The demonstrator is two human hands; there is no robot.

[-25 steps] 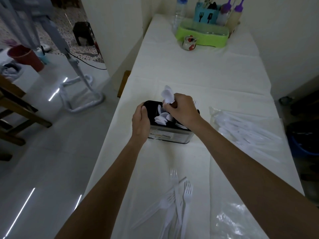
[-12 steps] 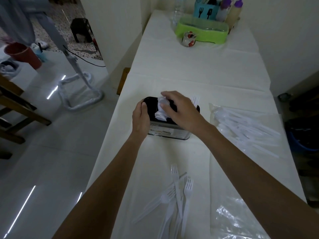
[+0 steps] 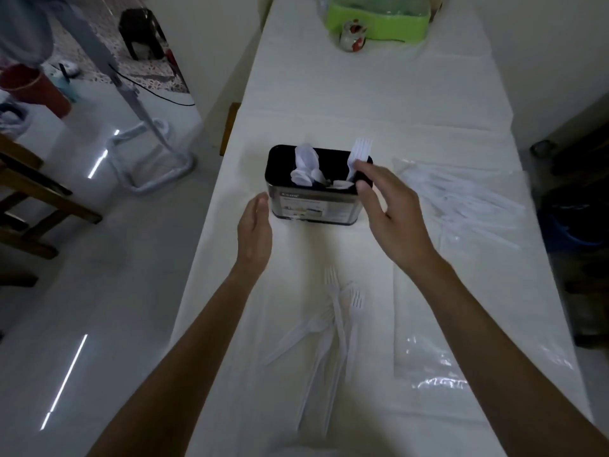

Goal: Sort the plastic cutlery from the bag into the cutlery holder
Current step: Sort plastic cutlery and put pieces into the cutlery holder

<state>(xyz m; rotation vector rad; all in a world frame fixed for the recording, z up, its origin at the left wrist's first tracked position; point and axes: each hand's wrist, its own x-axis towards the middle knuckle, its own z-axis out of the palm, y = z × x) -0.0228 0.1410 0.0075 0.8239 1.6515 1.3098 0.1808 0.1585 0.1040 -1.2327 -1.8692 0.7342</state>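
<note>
Head view: my spoons point(image 3: 304, 166) now stand in the left end of the black cutlery holder point(image 3: 316, 206). My left hand point(image 3: 255, 232) and right hand point(image 3: 392, 212) have let go, open and empty. Loose forks point(image 3: 336, 324) near me come next, I judge.

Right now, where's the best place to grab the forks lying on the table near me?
Grip the forks by their handles, coming down from your near side. Their tines point away toward the holder and fan apart, while the handles run back toward you and overlap, so one pinch there probably gathers several.
</note>
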